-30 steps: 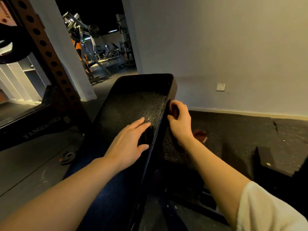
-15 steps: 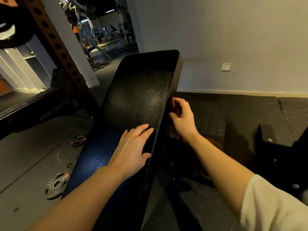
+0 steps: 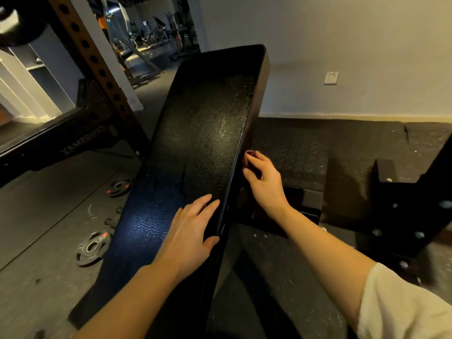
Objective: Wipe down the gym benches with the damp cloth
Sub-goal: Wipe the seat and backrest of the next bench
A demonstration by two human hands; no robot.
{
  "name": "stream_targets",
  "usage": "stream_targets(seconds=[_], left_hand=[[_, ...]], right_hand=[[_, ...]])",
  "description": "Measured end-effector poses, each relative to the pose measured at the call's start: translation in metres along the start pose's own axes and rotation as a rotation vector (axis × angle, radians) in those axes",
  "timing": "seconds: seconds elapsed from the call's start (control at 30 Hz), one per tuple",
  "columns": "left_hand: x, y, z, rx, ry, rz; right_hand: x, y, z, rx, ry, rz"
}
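the left hand [image 3: 189,231] is lying flat on the top of the black bench pad [image 3: 203,133], fingers straight and slightly spread, with the thumb hooking over the pad's right edge. the right hand [image 3: 265,182] is sitting just beyond and to the right of the left hand, against the pad's right side face; its fingers are curling around a small dark reddish cloth [image 3: 249,154], of which only a scrap is showing above the fingertips at the pad's edge. whether the cloth is pressing on the pad's side cannot be told. the bench pad is running from beneath both forearms away past the hands, its textured surface catching a bluish sheen just left of the left hand and speckled highlights ahead of the right hand. a white sleeve [image 3: 401,304] is covering the right upper arm. to the left of the left hand, two weight plates [image 3: 91,245] with red marks are lying on the grey floor [image 3: 36,216], one nearer and one farther. beyond them, a rack upright [image 3: 95,62] with a row of round holes is slanting up toward the top left corner. to the right of the right hand, dark rubber matting [image 3: 318,143] is meeting a pale wall [image 3: 342,33], which is carrying a white socket [image 3: 331,77]. a black metal frame [image 3: 401,204] with bolts is standing at the far right.
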State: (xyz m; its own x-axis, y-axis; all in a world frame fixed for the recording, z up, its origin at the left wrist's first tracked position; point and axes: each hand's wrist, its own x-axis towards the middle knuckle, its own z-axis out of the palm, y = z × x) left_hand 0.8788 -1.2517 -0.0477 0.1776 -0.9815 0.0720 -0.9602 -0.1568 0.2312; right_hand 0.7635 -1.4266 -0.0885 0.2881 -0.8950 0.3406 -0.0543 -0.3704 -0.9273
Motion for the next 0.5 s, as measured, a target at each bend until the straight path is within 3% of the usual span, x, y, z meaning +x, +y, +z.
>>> stream_targets(seconds=[0.17, 0.3, 0.5], left_hand=[[-0.026, -0.001, 0.018, -0.06, 0.006, -0.036], [-0.046, 0.001, 0.04, -0.083, 0.069, -0.039], [-0.078, -0.007, 0.077, -0.107, 0.233, -0.029]], right_hand=[[-0.045, 0.001, 0.023, -0.001, 0.157, -0.09], [-0.085, 0.014, 0.024, -0.059, 0.066, -0.164], [-0.068, 0.01, 0.026, -0.183, 0.233, -0.022]])
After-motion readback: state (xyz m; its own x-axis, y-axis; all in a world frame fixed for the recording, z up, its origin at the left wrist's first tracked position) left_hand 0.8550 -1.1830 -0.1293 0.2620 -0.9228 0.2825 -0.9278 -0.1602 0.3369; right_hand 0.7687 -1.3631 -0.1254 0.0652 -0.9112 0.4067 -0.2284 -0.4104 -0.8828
